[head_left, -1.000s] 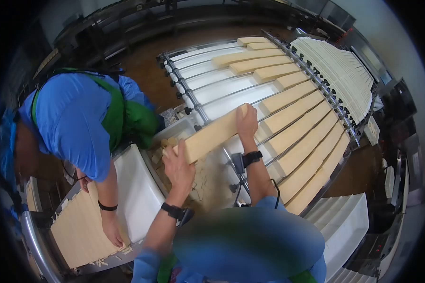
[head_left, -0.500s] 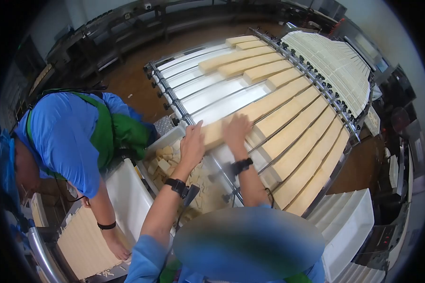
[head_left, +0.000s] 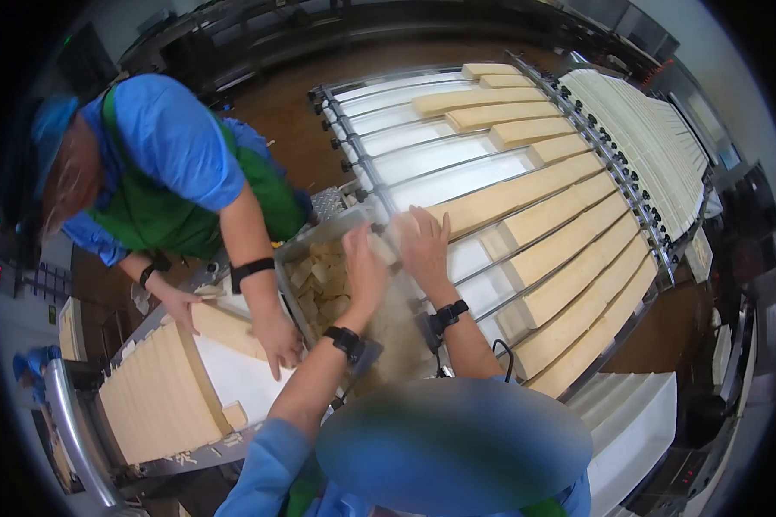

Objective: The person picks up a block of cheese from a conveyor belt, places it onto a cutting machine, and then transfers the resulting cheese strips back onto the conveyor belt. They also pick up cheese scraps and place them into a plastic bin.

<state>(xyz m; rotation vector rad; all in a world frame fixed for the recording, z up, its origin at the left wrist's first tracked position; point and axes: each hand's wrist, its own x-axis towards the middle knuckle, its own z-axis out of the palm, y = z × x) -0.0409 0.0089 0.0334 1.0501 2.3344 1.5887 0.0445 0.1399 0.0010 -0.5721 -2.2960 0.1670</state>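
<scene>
a wide white worktop (head_left: 422, 159), split into lanes by thin metal rails, fills the upper right of the head view. roughly eleven pale yellow cheese blocks lie on it, one per lane, all parallel; the curved lens makes the count unsure. the long block (head_left: 517, 189) under the person's hands is a flat, smooth, straight-edged slab, cream to pale yellow. it is among the longest there. it lies flat in a middle lane, its long axis running from the near left end by the hands up and right toward the far rail.

beside the worktop's near left edge stands one metal bin (head_left: 291, 258) holding many small cheese offcuts (head_left: 319, 283).

four hands show. the person's right hand (head_left: 422, 246) rests on the block's near end, its grip released, palm down, fingers spread. the left hand (head_left: 366, 271) hangs over the bin's right side just beside that end; its grip cannot be told, as the fingers are blurred. at left, a co-worker's two hands hold a shorter block (head_left: 224, 332).
</scene>
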